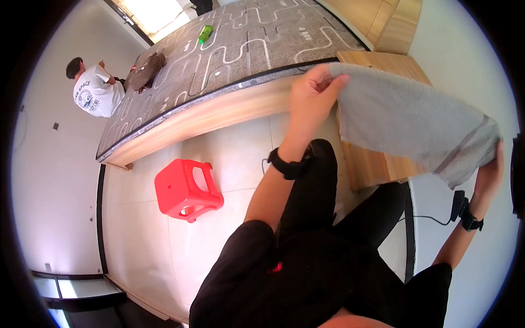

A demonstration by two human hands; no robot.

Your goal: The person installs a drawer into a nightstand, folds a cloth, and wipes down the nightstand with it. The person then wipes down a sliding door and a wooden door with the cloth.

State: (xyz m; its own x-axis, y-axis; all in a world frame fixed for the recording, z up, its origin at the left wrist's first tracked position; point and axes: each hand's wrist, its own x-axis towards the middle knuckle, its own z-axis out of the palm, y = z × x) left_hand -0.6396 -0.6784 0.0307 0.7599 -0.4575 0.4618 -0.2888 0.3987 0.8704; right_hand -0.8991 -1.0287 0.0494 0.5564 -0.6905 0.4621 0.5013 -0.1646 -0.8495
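A grey towel (404,109) is stretched out in front of me above a light wooden cabinet (377,164). My left hand (317,93) pinches its upper left corner between thumb and fingers, near the edge of the patterned mattress (235,49). At the far right my right hand (492,167) grips the other end, beside a darker stripe; part of its fingers is hidden by the cloth. The towel's lower edge hangs loose and folds near my right hand.
A red plastic stool (188,188) stands on the tiled floor at the left. On the mattress lie a green bottle (205,34) and a brown bag (147,71). Another person (95,87) sits at its far left edge. A white wall (465,60) is at the right.
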